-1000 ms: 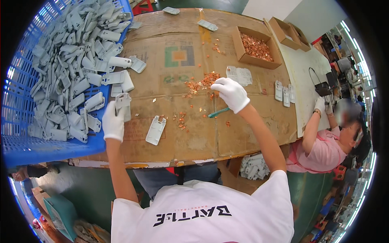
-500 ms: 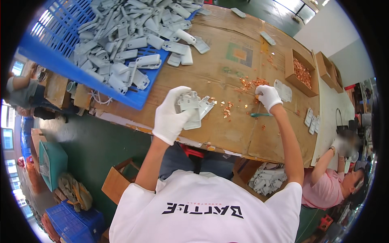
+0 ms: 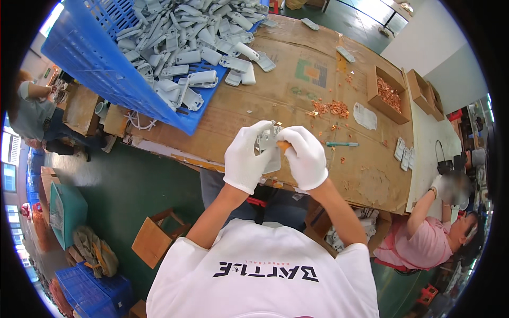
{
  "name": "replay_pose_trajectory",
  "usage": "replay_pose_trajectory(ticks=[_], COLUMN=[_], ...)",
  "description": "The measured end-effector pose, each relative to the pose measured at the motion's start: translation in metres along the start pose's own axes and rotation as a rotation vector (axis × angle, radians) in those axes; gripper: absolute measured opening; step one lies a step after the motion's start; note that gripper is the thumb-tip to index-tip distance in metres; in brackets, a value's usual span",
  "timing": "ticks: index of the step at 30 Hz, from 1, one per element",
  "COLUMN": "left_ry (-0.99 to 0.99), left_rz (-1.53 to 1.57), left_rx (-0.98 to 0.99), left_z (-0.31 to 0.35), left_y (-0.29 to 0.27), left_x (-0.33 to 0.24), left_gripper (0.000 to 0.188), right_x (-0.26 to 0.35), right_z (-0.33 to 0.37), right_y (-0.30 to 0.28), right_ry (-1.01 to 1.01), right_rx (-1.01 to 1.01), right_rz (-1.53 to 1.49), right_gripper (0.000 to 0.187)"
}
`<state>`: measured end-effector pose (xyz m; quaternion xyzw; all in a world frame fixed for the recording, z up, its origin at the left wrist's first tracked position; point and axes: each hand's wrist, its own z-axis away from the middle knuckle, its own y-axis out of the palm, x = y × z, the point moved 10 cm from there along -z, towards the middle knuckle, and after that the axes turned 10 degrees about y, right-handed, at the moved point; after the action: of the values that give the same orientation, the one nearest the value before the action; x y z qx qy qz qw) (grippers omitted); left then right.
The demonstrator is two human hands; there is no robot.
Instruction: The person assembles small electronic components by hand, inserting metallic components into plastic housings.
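My left hand point(image 3: 247, 159), in a white glove, is wrapped round a light grey plastic housing point(image 3: 272, 162) above the table's near edge. Close against its upper part is my right hand point(image 3: 303, 156), gloved in white with the fingers pinched together. An orange patch shows at its fingertips; whatever they hold is too small or hidden to make out. To the right lies a pile of small copper-coloured metal pieces point(image 3: 335, 108) on the cardboard-covered table point(image 3: 275, 79). A slim teal pen-like stick point(image 3: 342, 144) lies below that pile.
A blue crate point(image 3: 122, 79) tipped at the left spills many grey housings point(image 3: 185, 40). A cardboard box point(image 3: 389, 98) of copper pieces and a few housings point(image 3: 404, 155) are at the right. A person in pink point(image 3: 419, 238) sits at the right; another person point(image 3: 42, 111) is far left.
My right hand has come left from the copper pile to the housing in my left hand. The left hand has shifted slightly right, and the view has moved a little.
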<state>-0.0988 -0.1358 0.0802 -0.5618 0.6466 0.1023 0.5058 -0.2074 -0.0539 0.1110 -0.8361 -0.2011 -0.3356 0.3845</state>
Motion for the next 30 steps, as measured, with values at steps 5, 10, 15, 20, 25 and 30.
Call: replay_pose_trajectory(ticks=[5, 10, 15, 20, 25, 30], left_ry=[0.013, 0.003, 0.1, -0.015, -0.308, -0.324], left_rz=[-0.062, -0.073, -0.072, -0.185, -0.025, -0.008], left_rx=[-0.031, -0.037, 0.056, 0.298, 0.543, 0.916], left_z=[0.012, 0.031, 0.048, 0.094, 0.158, 0.196], left_y=[-0.004, 0.005, 0.019, 0.047, 0.07, 0.087], left_x=[-0.009, -0.007, -0.014, 0.006, 0.018, 0.017], left_gripper=[0.044, 0.048, 0.043, 0.041, 0.036, 0.044], right_x=[0.007, -0.008, -0.07, -0.067, -0.068, -0.063], right_z=[0.008, 0.011, 0.046, 0.099, 0.166, 0.206], right_y=[0.018, 0.018, 0.028, 0.028, 0.039, 0.041], right_ry=[-0.035, 0.245, 0.642, 0.565, 0.729, 0.799], right_rx=[-0.015, 0.138, 0.323, 0.267, 0.478, 0.586], right_rz=[0.184, 0.058, -0.043, -0.069, -0.101, 0.054], right_gripper=[0.028, 0.02, 0.018, 0.02, 0.011, 0.014])
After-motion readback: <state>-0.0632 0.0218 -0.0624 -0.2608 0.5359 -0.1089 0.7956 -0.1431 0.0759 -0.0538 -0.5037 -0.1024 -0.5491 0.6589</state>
